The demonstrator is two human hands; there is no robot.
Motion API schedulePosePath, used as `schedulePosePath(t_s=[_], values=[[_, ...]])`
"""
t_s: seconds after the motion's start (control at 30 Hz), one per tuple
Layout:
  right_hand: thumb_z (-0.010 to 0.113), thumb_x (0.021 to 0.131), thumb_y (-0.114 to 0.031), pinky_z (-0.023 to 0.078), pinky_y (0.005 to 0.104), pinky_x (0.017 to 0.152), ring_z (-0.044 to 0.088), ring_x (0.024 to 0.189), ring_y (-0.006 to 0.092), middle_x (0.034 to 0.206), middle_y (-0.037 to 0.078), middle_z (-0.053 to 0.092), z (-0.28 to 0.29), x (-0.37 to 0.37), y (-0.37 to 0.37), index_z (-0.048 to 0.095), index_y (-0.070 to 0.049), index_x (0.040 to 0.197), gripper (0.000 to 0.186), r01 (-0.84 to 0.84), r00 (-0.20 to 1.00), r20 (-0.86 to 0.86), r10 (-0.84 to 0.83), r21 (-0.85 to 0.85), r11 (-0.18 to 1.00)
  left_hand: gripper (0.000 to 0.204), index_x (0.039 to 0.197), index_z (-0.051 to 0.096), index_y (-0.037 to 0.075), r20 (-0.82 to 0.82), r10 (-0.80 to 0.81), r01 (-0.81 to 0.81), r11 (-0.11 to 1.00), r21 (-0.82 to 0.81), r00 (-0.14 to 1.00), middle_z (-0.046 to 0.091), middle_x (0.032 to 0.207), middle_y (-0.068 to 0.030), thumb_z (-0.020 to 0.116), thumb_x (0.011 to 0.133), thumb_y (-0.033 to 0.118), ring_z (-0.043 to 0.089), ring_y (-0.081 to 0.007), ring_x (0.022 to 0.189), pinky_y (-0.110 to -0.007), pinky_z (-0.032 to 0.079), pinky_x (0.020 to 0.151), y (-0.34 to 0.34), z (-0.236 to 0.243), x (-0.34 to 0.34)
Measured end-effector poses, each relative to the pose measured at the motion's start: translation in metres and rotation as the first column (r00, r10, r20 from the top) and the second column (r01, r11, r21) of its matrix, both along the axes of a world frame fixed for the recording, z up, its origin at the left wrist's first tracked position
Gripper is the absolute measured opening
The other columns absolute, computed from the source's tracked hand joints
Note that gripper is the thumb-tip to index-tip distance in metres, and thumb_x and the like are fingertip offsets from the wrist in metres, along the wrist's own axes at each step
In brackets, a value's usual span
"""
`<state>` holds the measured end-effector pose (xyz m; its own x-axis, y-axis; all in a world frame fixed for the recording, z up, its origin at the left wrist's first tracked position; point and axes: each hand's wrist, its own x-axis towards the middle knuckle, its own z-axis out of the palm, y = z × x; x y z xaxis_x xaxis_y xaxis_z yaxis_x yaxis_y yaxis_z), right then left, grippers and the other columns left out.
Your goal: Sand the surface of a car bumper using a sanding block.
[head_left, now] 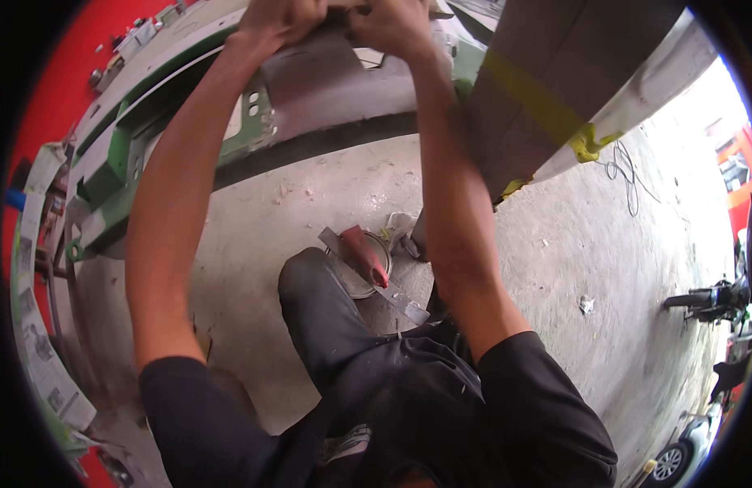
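Both my arms reach to the far edge of the picture, over a grey and green car body shell. My left hand has its fingers curled at the near side of a brownish edge, partly cut off by the picture rim. Close to its right, my right hand is closed too, its knuckles toward me. What lies in the fingers is hidden. Between the hands a bit of brownish surface shows, its kind unclear.
By my knee stands a round tin with a red-handled flat metal scraper across it. A large grey panel with yellow tape rises at right. A cable lies on the concrete floor; a motorcycle wheel is farther right.
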<state>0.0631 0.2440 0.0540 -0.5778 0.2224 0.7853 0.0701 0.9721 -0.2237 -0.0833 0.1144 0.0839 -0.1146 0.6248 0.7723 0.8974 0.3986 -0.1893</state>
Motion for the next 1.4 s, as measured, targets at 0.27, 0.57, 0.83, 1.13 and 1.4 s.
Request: schedulePosePath(t_s=[0.27, 0.57, 0.83, 1.13, 1.4], values=[[0.067, 0.084, -0.024, 0.036, 0.0533, 0.104, 0.053, 0.118, 0.0390, 0.115, 0.021, 0.063, -0.018, 0.001, -0.020, 0.068, -0.005, 0.114, 0.036, -0.072, 0.988, -0.126, 0.084, 0.097, 0.993, 0.033, 0.075, 0.067, -0.003, -0.018, -0.106, 0.107, 0.993, 0.042, 0.994, 0.067, 0.075, -0.0257, 0.055, 0.095, 0.021, 0.068, -0.0440, 0.072, -0.052, 0.055, 0.068, -0.027, -0.006, 0.020], [0.071, 0.082, -0.023, 0.036, 0.0532, 0.104, 0.053, 0.119, 0.0362, 0.115, 0.018, 0.062, -0.023, 0.013, -0.044, 0.066, -0.005, 0.120, 0.042, -0.083, 0.988, -0.126, 0.093, 0.081, 0.993, 0.033, 0.073, 0.066, -0.003, -0.026, -0.182, 0.183, 0.983, 0.015, 0.983, 0.067, 0.075, -0.0262, 0.054, 0.094, 0.020, 0.068, -0.0446, 0.073, -0.052, 0.055, 0.067, -0.045, -0.011, 0.020], [0.072, 0.083, -0.025, 0.037, 0.0519, 0.103, 0.051, 0.120, 0.0378, 0.118, 0.018, 0.059, -0.032, 0.019, -0.046, 0.062, -0.004, 0.125, 0.048, -0.104, 0.989, -0.096, 0.111, 0.081, 0.991, 0.033, 0.076, 0.066, -0.005, -0.062, -0.175, 0.176, 0.984, 0.010, 0.983, 0.068, 0.080, -0.0282, 0.055, 0.094, 0.020, 0.068, -0.0443, 0.070, -0.051, 0.055, 0.064, -0.051, -0.018, 0.031], [0.071, 0.082, -0.032, 0.038, 0.0511, 0.101, 0.056, 0.116, 0.0327, 0.111, 0.013, 0.064, -0.039, 0.000, -0.048, 0.070, -0.016, 0.118, 0.040, -0.044, 0.987, -0.148, 0.067, 0.155, 0.987, 0.032, 0.078, 0.067, -0.003, -0.010, -0.091, 0.091, 0.996, 0.018, 0.996, 0.067, 0.075, -0.0257, 0.052, 0.095, 0.020, 0.068, -0.0435, 0.071, -0.052, 0.055, 0.068, -0.063, -0.020, 0.026], [0.071, 0.084, -0.033, 0.036, 0.0512, 0.105, 0.054, 0.120, 0.0331, 0.119, 0.013, 0.065, -0.028, -0.019, -0.023, 0.071, -0.015, 0.120, 0.040, -0.030, 0.991, -0.124, 0.051, 0.165, 0.986, 0.036, 0.071, 0.068, 0.002, -0.165, 0.004, 0.007, 0.998, 0.064, 0.986, 0.069, 0.071, -0.0186, 0.059, 0.096, 0.026, 0.070, -0.0408, 0.068, -0.046, 0.060, 0.065, -0.041, -0.015, 0.006]])
